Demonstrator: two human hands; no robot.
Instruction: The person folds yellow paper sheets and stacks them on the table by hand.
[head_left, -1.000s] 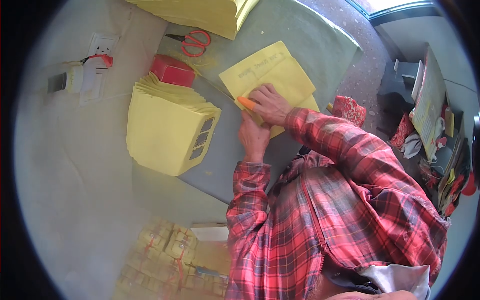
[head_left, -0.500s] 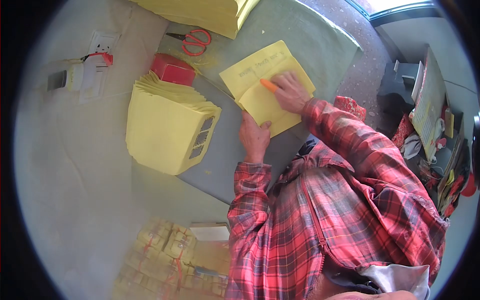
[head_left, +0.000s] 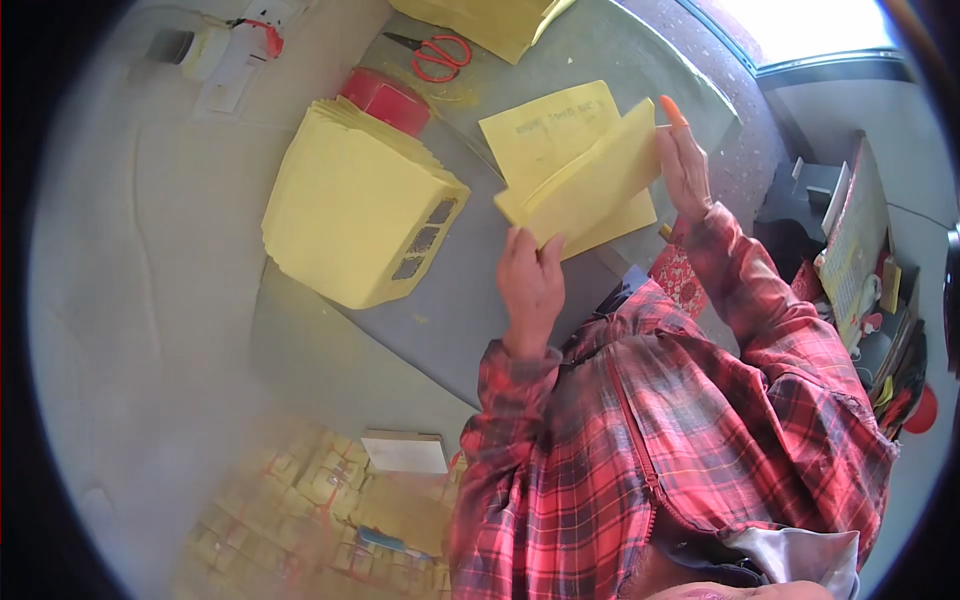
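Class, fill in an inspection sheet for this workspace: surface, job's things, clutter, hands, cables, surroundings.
Surface: grey-green table, with yellowish marks near the scissors.
Job's things: folded yellow sheet held at a slant; printed yellow paper behind it; yellow stack to their left.
Clutter: scissors, red-handled; red box beside the stack.
Hands: left hand grips the folded sheet's lower edge; right hand open against its right end, one fingertip covered in orange.
Cables: dark lead with a red end, near the wall socket.
Surroundings: yellow bundles, lower left; red patterned item near the right sleeve.
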